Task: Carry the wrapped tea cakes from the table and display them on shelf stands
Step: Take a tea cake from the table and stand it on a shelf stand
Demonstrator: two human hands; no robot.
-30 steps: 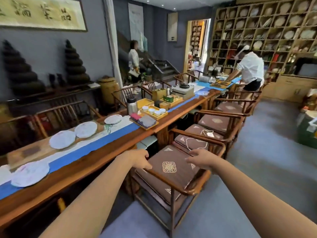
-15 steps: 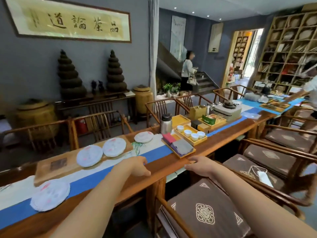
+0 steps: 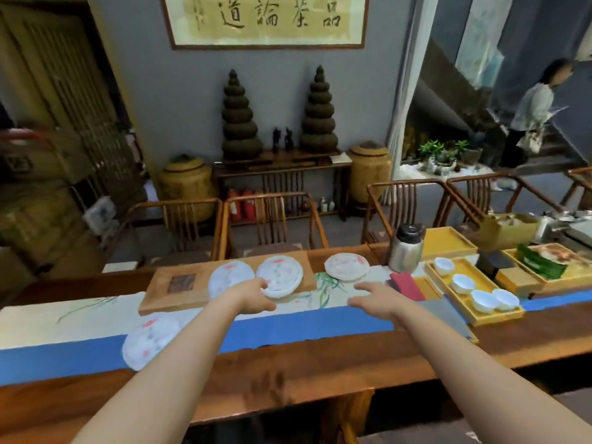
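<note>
Tea cakes (image 3: 279, 276): left grip (image 3: 253, 298) touching 1, right grip (image 3: 373, 298) spread, empty.

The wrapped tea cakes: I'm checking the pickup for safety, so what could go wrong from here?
1. The left hand reaches a tea cake overhanging the wooden board; it might tip off.
2. The right hand is close to the tray of white cups; a sideways sweep could knock them.

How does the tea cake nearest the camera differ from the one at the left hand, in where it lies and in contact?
The nearest tea cake lies on the table runner, across its blue stripe; the other tea cake rests on the wooden board. The left hand reaches the board's cake; nothing touches the nearest one. Both are round, white-wrapped with red marks.
</note>
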